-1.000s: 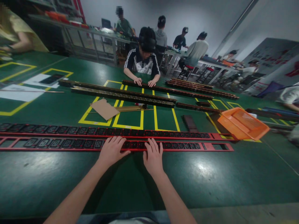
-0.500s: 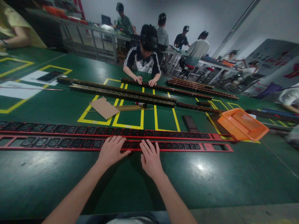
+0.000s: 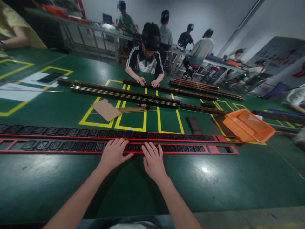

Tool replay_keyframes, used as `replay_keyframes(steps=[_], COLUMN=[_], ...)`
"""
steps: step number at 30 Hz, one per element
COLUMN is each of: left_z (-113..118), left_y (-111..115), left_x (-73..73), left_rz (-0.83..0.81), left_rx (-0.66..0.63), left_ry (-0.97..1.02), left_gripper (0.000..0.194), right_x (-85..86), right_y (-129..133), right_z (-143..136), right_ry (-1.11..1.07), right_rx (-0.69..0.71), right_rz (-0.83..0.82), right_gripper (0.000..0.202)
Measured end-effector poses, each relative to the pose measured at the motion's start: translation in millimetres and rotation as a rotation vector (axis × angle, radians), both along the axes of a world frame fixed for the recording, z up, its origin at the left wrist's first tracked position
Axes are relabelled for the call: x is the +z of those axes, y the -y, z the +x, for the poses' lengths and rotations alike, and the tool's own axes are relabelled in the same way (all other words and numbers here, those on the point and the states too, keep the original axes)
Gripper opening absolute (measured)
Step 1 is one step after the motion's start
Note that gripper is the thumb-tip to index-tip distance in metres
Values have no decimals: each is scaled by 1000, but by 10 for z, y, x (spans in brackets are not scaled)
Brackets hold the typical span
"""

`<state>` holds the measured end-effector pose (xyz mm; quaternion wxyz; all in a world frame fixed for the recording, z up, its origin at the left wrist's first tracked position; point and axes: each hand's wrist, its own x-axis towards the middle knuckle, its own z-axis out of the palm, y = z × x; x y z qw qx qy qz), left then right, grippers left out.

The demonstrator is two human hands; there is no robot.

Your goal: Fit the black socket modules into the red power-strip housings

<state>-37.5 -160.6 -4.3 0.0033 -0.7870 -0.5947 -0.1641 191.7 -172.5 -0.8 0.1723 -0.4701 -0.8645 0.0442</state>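
Note:
Two long red strips lined with black sockets lie side by side across the green table. On the near strip point(image 3: 190, 149), my left hand point(image 3: 114, 154) rests palm down, fingers flat and thumb spread to the right. My right hand point(image 3: 153, 159) lies on the same strip a little to the right, its fingers stretched out over the sockets. A few sockets show between my two hands. Just behind runs the far strip point(image 3: 83, 132), close to my fingertips. Neither hand is wrapped around anything.
An orange basket point(image 3: 250, 125) stands at the right. Beyond the strips lie a cardboard piece point(image 3: 105, 110), a dark block point(image 3: 194, 125) and long dark rails point(image 3: 126, 97). Across the table a person point(image 3: 146, 60) has both hands on another rail. A phone point(image 3: 50, 77) lies at the left.

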Motion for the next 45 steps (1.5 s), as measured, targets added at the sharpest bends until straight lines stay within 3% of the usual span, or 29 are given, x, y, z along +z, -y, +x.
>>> replay_keyframes(steps=[30, 39, 45], left_z=[9, 8, 14], left_y=[1, 2, 3], left_x=[0, -12, 7], left_rz=[9, -2, -5], left_rx=[12, 7, 11], left_ry=[17, -5, 13], left_gripper=[48, 49, 46], right_x=[-38, 72, 2], right_y=[-5, 2, -7], right_z=[-17, 1, -3], right_ry=[0, 16, 7], right_rx=[-15, -4, -19], right_rz=[7, -19, 31], right_gripper=[51, 55, 56])
